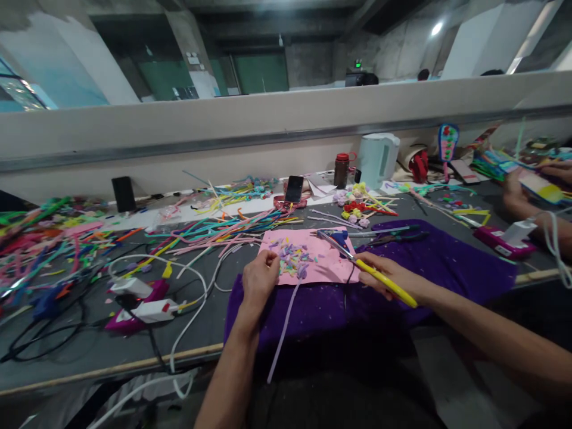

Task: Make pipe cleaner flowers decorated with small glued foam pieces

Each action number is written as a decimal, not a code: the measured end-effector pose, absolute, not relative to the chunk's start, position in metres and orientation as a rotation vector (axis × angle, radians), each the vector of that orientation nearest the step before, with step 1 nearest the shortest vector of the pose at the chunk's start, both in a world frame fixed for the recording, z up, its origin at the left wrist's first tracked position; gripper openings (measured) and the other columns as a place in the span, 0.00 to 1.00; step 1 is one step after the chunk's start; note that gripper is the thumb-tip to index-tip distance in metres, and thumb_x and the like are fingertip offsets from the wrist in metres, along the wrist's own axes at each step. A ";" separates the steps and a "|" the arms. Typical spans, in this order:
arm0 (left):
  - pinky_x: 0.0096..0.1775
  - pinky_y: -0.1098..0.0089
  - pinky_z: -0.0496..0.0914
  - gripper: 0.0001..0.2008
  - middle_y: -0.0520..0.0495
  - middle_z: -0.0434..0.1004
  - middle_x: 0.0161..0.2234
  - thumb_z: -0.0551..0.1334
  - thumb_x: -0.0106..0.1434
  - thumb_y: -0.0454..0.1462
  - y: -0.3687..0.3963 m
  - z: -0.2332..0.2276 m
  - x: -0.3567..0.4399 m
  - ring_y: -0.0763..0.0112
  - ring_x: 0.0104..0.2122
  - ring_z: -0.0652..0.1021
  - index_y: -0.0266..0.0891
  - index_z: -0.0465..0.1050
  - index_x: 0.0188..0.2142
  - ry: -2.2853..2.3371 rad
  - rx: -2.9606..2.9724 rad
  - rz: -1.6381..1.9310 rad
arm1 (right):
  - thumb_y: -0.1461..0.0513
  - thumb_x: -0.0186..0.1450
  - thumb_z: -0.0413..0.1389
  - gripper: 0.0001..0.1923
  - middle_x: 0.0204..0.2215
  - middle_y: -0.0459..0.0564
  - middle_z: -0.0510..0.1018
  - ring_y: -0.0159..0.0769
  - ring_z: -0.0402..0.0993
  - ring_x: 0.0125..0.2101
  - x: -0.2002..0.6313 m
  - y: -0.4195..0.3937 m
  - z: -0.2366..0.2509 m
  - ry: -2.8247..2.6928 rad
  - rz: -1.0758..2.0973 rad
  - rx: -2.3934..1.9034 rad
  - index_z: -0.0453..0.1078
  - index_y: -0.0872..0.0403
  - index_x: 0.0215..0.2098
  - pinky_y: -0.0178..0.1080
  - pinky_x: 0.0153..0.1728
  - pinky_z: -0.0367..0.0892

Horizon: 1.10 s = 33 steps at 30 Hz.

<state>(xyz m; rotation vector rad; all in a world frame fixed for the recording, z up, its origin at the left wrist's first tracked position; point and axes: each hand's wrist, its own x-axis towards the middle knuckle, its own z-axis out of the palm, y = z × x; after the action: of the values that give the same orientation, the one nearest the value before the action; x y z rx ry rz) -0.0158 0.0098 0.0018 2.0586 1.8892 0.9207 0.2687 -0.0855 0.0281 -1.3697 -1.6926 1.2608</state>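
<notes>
At the near edge of the worktable [67, 357], a purple cloth [447, 262] hangs over the wooden lip and spreads toward the right. A lilac pipe cleaner [282, 333] runs from below that edge up across the cloth to the pink sheet [330, 265] lying on it. The left hand [260, 279] rests at the sheet's near left corner, its fingers curled shut and pinched together; whether they actually grip the pipe cleaner's upper end cannot be told. Just beside it, small pastel cut pieces [295, 261] are heaped on the sheet. The right hand [388, 277] sits at the sheet's near right corner, closed around the yellow-handled scissors [357, 262], whose blades point up and left over the pink sheet.

Left of the cloth, white cables [187, 310] loop over the dark tabletop past two glue guns [138, 301] with magenta bases. Further in, loose coloured pipe cleaners [214, 229] fan across the middle, and a thicker tangle fills the far left corner. Small finished flowers [357, 208] lie beyond the sheet.

Along the far edge, against the low wall, stand a black phone [294, 188], a dark bottle with a red cap [342, 170] and a white kettle [378, 159]. At the right end, another person's hands [527, 196] hold a yellow card. No writing or brand is readable anywhere.
</notes>
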 end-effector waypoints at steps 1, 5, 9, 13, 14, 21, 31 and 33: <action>0.29 0.74 0.61 0.10 0.50 0.76 0.26 0.55 0.55 0.42 0.011 0.001 -0.016 0.71 0.27 0.74 0.41 0.72 0.30 1.917 2.079 0.908 | 0.50 0.55 0.54 0.24 0.27 0.44 0.69 0.26 0.62 0.19 0.275 -0.083 0.027 -1.757 1.096 -1.434 0.61 0.51 0.46 0.30 0.19 0.61; 0.26 0.74 0.59 0.10 0.50 0.76 0.25 0.55 0.55 0.43 0.014 -0.004 -0.017 0.70 0.25 0.74 0.43 0.73 0.31 1.999 2.098 0.851 | 0.49 0.53 0.56 0.31 0.33 0.49 0.74 0.37 0.70 0.30 0.298 -0.074 0.021 -1.892 0.549 -1.705 0.60 0.51 0.52 0.35 0.29 0.63; 0.27 0.73 0.61 0.11 0.50 0.75 0.25 0.55 0.54 0.42 0.013 -0.006 -0.019 0.70 0.25 0.74 0.42 0.72 0.34 2.044 2.089 0.949 | 0.49 0.53 0.54 0.32 0.31 0.50 0.75 0.38 0.70 0.28 0.317 -0.075 0.015 -1.940 0.343 -1.845 0.60 0.52 0.53 0.36 0.28 0.62; 0.33 0.72 0.64 0.13 0.50 0.76 0.31 0.55 0.55 0.39 0.011 -0.005 -0.018 0.72 0.26 0.74 0.41 0.71 0.40 1.901 2.185 1.186 | 0.50 0.57 0.51 0.28 0.26 0.47 0.74 0.37 0.70 0.25 0.335 -0.091 0.009 -1.995 0.377 -1.893 0.59 0.52 0.53 0.35 0.25 0.61; 0.34 0.72 0.64 0.12 0.50 0.76 0.32 0.55 0.56 0.39 0.010 -0.006 -0.018 0.72 0.27 0.74 0.41 0.71 0.38 1.876 2.199 1.213 | 0.51 0.57 0.50 0.28 0.26 0.47 0.74 0.37 0.70 0.25 0.340 -0.095 0.007 -1.999 0.370 -1.923 0.58 0.52 0.53 0.35 0.25 0.60; 0.33 0.72 0.64 0.11 0.51 0.76 0.31 0.54 0.56 0.43 0.004 -0.005 -0.018 0.71 0.27 0.74 0.42 0.72 0.34 1.854 2.145 1.131 | 0.53 0.55 0.52 0.29 0.34 0.52 0.76 0.41 0.73 0.31 0.377 -0.105 0.007 -2.102 0.265 -2.083 0.58 0.52 0.54 0.36 0.29 0.61; 0.31 0.72 0.64 0.10 0.49 0.74 0.29 0.53 0.56 0.42 0.007 -0.006 -0.020 0.70 0.27 0.73 0.40 0.67 0.33 1.922 1.965 1.213 | 0.55 0.54 0.53 0.30 0.44 0.54 0.72 0.45 0.68 0.44 0.411 -0.070 0.012 -2.420 0.046 -1.951 0.58 0.50 0.55 0.40 0.38 0.62; 0.31 0.72 0.64 0.09 0.49 0.74 0.28 0.53 0.56 0.41 0.006 -0.007 -0.020 0.70 0.27 0.73 0.40 0.67 0.33 1.931 1.964 1.220 | 0.54 0.55 0.53 0.29 0.44 0.54 0.71 0.44 0.68 0.43 0.419 -0.064 0.006 -2.442 0.097 -1.940 0.58 0.50 0.55 0.40 0.38 0.62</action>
<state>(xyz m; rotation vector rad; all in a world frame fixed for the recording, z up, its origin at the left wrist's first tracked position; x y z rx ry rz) -0.0199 0.0063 -0.0071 1.9642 1.9315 1.2201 0.4189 -0.0640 0.0065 -1.9401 -2.4420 0.0965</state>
